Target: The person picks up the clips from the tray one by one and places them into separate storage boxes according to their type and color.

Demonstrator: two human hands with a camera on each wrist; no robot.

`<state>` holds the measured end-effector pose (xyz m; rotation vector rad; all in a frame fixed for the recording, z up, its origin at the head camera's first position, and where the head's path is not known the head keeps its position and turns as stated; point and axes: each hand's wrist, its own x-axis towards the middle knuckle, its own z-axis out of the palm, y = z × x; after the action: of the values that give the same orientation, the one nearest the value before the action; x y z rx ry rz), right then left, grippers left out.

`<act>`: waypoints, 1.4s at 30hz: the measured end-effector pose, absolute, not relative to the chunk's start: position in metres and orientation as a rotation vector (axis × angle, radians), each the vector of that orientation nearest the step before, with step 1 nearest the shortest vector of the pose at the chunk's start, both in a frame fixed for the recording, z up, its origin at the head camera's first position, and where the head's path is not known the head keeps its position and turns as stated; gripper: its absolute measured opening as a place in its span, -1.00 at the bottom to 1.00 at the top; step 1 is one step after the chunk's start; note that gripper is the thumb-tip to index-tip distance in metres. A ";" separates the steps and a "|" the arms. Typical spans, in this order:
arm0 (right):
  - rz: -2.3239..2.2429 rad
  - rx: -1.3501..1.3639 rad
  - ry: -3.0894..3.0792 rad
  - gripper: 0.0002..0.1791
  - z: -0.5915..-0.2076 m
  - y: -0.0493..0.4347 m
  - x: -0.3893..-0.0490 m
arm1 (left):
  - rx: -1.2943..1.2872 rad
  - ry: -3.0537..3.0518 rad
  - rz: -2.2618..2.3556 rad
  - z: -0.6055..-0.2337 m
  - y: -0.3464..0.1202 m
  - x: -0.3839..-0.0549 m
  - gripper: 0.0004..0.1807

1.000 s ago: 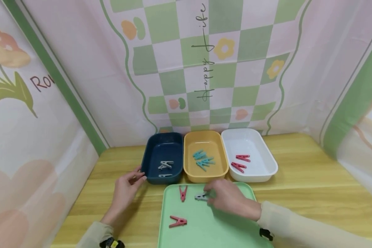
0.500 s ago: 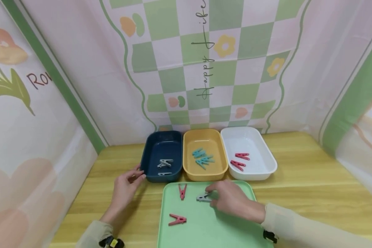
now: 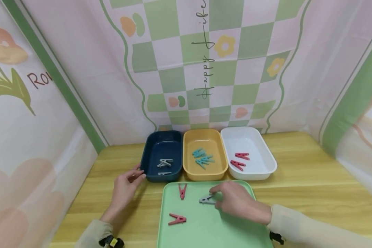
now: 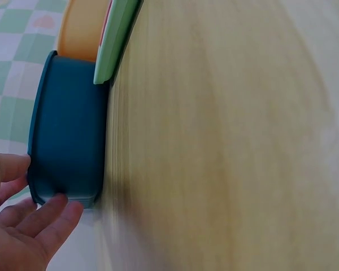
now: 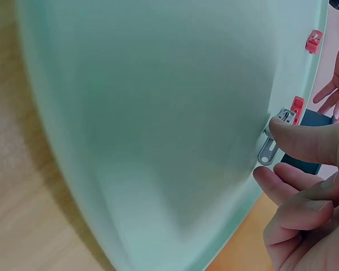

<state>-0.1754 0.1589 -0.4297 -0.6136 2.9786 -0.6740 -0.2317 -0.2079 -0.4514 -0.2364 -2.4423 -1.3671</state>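
Observation:
My right hand (image 3: 235,201) is over the green tray (image 3: 201,234), thumb and index finger at the two spread legs of a grey clothespin (image 3: 206,199). In the right wrist view, the thumb covers part of this clothespin (image 5: 267,151) and the other fingers are curled below it. Two red clothespins lie on the tray, one near its far edge (image 3: 182,191) and one farther forward (image 3: 177,219). At the near left corner of the navy bin (image 3: 162,143), my left hand (image 3: 125,186) holds the rim between thumb and fingers; the left wrist view shows fingertips against its outer wall (image 4: 73,124).
Several grey clothespins (image 3: 165,163) lie in the navy bin. Beside it, the yellow bin (image 3: 204,137) contains several teal clothespins (image 3: 204,159). The white bin (image 3: 245,137) has two red clothespins (image 3: 242,156) inside. A patterned curtain (image 3: 192,113) hangs behind the wooden table (image 3: 300,162).
My right hand has shifted slightly right and toward me, and the grey clothespin has slid along with it on the tray. The left hand stays at the navy bin's corner.

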 end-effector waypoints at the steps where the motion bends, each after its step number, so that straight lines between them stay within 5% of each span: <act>1: -0.676 -0.622 2.977 -0.56 -0.430 0.159 -0.176 | -0.232 -2.439 -1.372 -0.451 -0.208 -0.232 -0.82; 26: -0.599 -0.687 2.973 -0.58 -0.426 0.165 -0.175 | -0.194 -2.475 -1.387 -0.449 -0.207 -0.231 -0.83; 42: -0.973 -0.624 2.796 -0.57 -0.417 0.176 -0.177 | -0.209 -2.483 -1.375 -0.448 -0.207 -0.229 -0.81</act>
<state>-0.1775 0.1758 -0.4170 -0.6242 2.7962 -0.9730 -0.2290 -0.2071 -0.4478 -0.2087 -2.4832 -1.3751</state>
